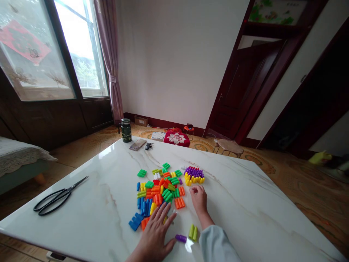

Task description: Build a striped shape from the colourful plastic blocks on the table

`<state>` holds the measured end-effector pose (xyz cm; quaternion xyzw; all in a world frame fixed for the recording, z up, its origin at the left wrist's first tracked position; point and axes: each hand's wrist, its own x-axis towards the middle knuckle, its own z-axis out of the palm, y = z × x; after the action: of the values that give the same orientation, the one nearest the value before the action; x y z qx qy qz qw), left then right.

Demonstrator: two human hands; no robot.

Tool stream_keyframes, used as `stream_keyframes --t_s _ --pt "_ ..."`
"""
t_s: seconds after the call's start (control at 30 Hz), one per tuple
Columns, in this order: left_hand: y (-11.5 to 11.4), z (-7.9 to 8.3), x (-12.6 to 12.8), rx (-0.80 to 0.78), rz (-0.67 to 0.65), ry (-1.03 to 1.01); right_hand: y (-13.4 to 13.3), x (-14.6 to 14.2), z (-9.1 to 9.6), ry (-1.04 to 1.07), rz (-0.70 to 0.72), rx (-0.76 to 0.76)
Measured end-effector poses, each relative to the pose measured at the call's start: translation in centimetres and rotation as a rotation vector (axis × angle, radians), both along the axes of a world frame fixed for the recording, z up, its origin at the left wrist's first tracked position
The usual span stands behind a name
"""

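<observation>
My left hand (158, 233) lies with fingers spread at the near edge of a pile of plastic building blocks (156, 189). They are orange, green, blue, yellow and other colours. A purple block (181, 238) is just off its thumb. My right hand (199, 198) has its thumb and fingers drawn together; whatever they may hold is too small to make out. Just beyond those fingertips stands a joined cluster of blocks (194, 175), with rows of red, purple and yellow. A lime-green block (193, 232) rests by my right sleeve.
Black-handled scissors (58, 196) lie at the left of the marble-patterned table (231, 203). At the far edge are a dark green flask (125, 130), a phone (137, 144) and keys (148, 146). A stool (229, 146) stands on the floor behind.
</observation>
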<state>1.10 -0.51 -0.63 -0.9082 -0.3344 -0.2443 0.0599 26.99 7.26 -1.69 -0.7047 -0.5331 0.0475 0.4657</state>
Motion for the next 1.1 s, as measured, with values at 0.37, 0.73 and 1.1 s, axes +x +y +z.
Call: stream_keyframes --t_s 0.37,0.73,1.1 --pt "-0.2 0.5 0.0 -0.022 0.000 -0.027 -0.2 -1.0 -0.6 -0.172 0.071 -0.096" --pt "-0.3 0.4 0.0 -0.095 0.003 0.003 -0.1 -1.2 0.0 -0.307 0.049 -0.171" --pt "-0.3 0.5 0.0 -0.119 -0.003 0.004 -0.4 -1.8 0.5 -0.403 0.049 -0.243"
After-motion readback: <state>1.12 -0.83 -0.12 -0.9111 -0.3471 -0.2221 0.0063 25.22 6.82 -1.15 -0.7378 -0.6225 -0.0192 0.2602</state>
